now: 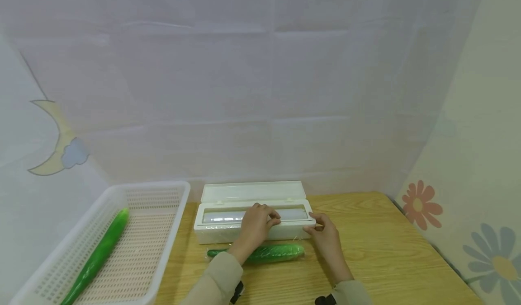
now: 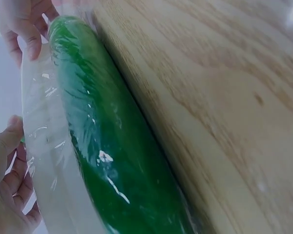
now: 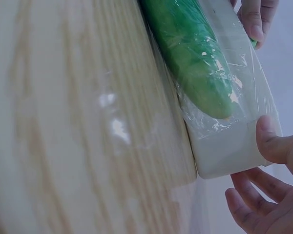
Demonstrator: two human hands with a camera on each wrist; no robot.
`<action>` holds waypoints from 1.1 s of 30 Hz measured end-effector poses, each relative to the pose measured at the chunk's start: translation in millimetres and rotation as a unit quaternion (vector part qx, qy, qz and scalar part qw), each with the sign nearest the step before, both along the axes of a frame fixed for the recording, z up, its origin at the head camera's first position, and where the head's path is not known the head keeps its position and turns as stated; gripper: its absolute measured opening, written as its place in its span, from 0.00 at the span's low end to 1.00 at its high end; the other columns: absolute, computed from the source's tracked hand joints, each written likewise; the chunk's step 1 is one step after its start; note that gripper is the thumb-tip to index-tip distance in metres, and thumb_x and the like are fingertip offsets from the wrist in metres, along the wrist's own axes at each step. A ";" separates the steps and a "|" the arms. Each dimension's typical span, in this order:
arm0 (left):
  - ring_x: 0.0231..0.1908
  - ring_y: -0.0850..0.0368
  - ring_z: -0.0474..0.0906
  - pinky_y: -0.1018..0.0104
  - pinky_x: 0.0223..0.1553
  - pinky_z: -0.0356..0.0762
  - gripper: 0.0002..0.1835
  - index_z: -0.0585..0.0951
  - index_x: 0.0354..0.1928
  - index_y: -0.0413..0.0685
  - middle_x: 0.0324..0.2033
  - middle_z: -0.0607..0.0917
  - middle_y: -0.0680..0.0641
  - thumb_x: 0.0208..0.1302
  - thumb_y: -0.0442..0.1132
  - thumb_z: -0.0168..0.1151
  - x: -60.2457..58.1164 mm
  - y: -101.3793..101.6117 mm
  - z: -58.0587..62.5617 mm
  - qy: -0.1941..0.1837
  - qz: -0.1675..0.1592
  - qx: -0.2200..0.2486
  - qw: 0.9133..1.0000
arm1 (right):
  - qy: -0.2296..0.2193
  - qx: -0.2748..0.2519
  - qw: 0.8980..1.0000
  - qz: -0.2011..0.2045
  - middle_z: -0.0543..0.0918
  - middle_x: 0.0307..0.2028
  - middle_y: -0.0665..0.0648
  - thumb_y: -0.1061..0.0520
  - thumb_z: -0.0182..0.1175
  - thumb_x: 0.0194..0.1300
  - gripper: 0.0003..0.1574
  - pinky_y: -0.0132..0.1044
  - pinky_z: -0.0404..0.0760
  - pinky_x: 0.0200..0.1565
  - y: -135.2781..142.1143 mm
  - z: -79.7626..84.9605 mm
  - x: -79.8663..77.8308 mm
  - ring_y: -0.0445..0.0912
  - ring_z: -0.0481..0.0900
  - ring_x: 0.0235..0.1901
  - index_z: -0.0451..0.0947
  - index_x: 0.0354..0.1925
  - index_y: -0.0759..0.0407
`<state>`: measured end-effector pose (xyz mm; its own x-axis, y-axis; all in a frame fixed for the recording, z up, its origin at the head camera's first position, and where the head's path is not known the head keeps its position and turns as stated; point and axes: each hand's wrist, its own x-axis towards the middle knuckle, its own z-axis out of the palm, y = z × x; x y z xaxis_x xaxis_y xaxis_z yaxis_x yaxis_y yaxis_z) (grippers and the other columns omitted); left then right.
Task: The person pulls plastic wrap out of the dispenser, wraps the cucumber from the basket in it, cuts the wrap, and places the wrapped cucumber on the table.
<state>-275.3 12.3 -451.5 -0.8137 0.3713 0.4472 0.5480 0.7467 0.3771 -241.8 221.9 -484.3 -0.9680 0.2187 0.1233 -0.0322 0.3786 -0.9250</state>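
Note:
A white cling film dispenser box [image 1: 254, 236] stands on the table with its lid [image 1: 253, 191] raised at the back and a film roll [image 1: 224, 217] inside. My left hand [image 1: 254, 226] is over the front edge, pinching a small green piece [image 2: 22, 139] there, likely the film's slide cutter; it is mostly hidden. With thumb and fingers, my right hand [image 1: 325, 239] holds the box's right end [image 3: 229, 151]. Against the box's front lies a cucumber [image 1: 277, 253] covered in clear film [image 3: 207, 122], which runs up the front wall. My left forearm hides part of the cucumber.
At the left stands a white plastic basket [image 1: 179, 223] with another cucumber [image 1: 101, 251] in it. The wooden table [image 1: 386, 251] extends to the right of the box. A pale cloth wall [image 1: 260, 92] rises behind.

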 end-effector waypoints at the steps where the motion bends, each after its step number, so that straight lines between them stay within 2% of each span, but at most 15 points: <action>1: 0.34 0.62 0.73 0.64 0.44 0.73 0.07 0.85 0.34 0.61 0.30 0.83 0.63 0.55 0.50 0.64 0.0 -1.3 0.4 -0.002 -0.001 0.001 1.000 | 0.001 0.003 1.000 -0.001 0.76 0.49 0.60 0.58 0.63 0.60 0.24 0.38 0.80 0.37 -0.2 -0.3 -0.2 0.49 0.77 0.40 0.72 0.54 0.58; 9: 0.32 0.63 0.72 0.65 0.43 0.73 0.07 0.84 0.34 0.61 0.30 0.82 0.63 0.55 0.50 0.64 1.1 -9.1 1.0 0.002 -0.002 -0.006 1.000 | 0.010 0.019 1.000 -0.006 0.76 0.50 0.60 0.58 0.64 0.59 0.24 0.35 0.79 0.38 -0.1 -0.3 0.1 0.50 0.77 0.42 0.72 0.54 0.59; 13: 0.33 0.63 0.72 0.64 0.44 0.73 0.06 0.84 0.34 0.61 0.30 0.82 0.63 0.55 0.50 0.64 1.2 -12.1 1.4 -0.002 -0.006 0.001 1.000 | 0.007 0.013 1.000 -0.007 0.76 0.50 0.59 0.58 0.63 0.59 0.23 0.34 0.79 0.36 -0.7 0.1 0.2 0.49 0.77 0.41 0.73 0.53 0.58; 17: 0.32 0.63 0.72 0.65 0.42 0.73 0.06 0.84 0.34 0.61 0.31 0.83 0.63 0.55 0.49 0.64 1.2 -15.1 1.1 -0.004 -0.007 0.001 1.000 | 0.007 0.001 1.000 -0.006 0.76 0.50 0.59 0.59 0.64 0.59 0.22 0.35 0.79 0.36 -1.8 0.9 0.3 0.49 0.77 0.40 0.73 0.52 0.58; 22: 0.32 0.63 0.72 0.63 0.46 0.73 0.06 0.84 0.34 0.60 0.31 0.83 0.63 0.55 0.49 0.65 0.5 -20.1 -0.2 -0.004 -0.010 0.010 1.000 | 0.006 -0.016 1.000 -0.003 0.76 0.49 0.60 0.59 0.63 0.59 0.22 0.38 0.79 0.37 -3.0 1.5 0.6 0.49 0.77 0.41 0.73 0.52 0.59; 28: 0.32 0.62 0.72 0.61 0.49 0.72 0.06 0.84 0.34 0.59 0.31 0.83 0.62 0.55 0.47 0.65 2.3 -26.3 0.8 -0.007 -0.007 0.018 1.000 | 0.016 -0.002 1.000 -0.004 0.77 0.49 0.60 0.59 0.64 0.59 0.23 0.36 0.80 0.37 -1.9 0.9 1.1 0.49 0.78 0.40 0.73 0.53 0.60; 33: 0.32 0.62 0.72 0.62 0.48 0.72 0.06 0.84 0.34 0.59 0.31 0.83 0.62 0.55 0.48 0.64 2.9 -29.2 2.0 -0.012 0.000 0.012 1.000 | 0.028 0.011 1.000 -0.005 0.77 0.49 0.62 0.59 0.64 0.58 0.23 0.33 0.79 0.37 -2.3 -0.4 -0.7 0.50 0.78 0.41 0.73 0.52 0.61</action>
